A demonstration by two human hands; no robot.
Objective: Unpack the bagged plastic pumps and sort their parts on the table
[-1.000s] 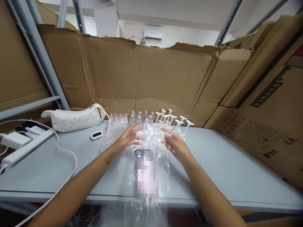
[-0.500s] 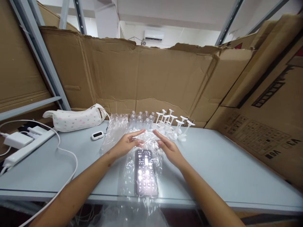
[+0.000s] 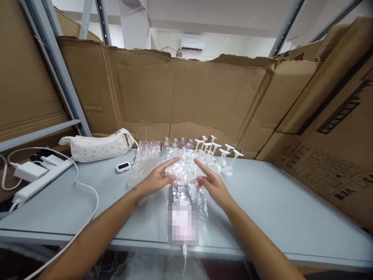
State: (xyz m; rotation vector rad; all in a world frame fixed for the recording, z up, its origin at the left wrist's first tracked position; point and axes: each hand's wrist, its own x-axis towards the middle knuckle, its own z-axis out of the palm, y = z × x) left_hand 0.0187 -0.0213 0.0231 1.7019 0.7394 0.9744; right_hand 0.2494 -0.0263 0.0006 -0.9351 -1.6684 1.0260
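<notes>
Crinkled clear plastic bag film [image 3: 184, 167] is bunched between my two hands, and its lower part spreads over the top of the phone. My left hand [image 3: 159, 177] holds its left side, index finger stretched forward and thumb pointing inward. On the right side my right hand [image 3: 212, 182] grips it in a mirrored pose; the curled fingers are partly hidden. Below the hands lies a phone [image 3: 183, 223], its screen blurred, with a white cable at its lower end. Just beyond the film stand several small clear bottles [image 3: 182, 143], and several white pump tops [image 3: 223, 155] stand to their right.
Another flat clear plastic piece [image 3: 142, 161] lies left of the film. Farther left are a white device with a dark display [image 3: 122, 167], a patterned white pouch [image 3: 100, 147] and a power strip [image 3: 43, 182] with a trailing cable. Cardboard walls [image 3: 186, 93] enclose the table [image 3: 276, 202].
The plastic film has been drawn up from the phone and the table's front edge and bunched higher between the hands. It now hides more of the bottles. The hands have barely shifted.
</notes>
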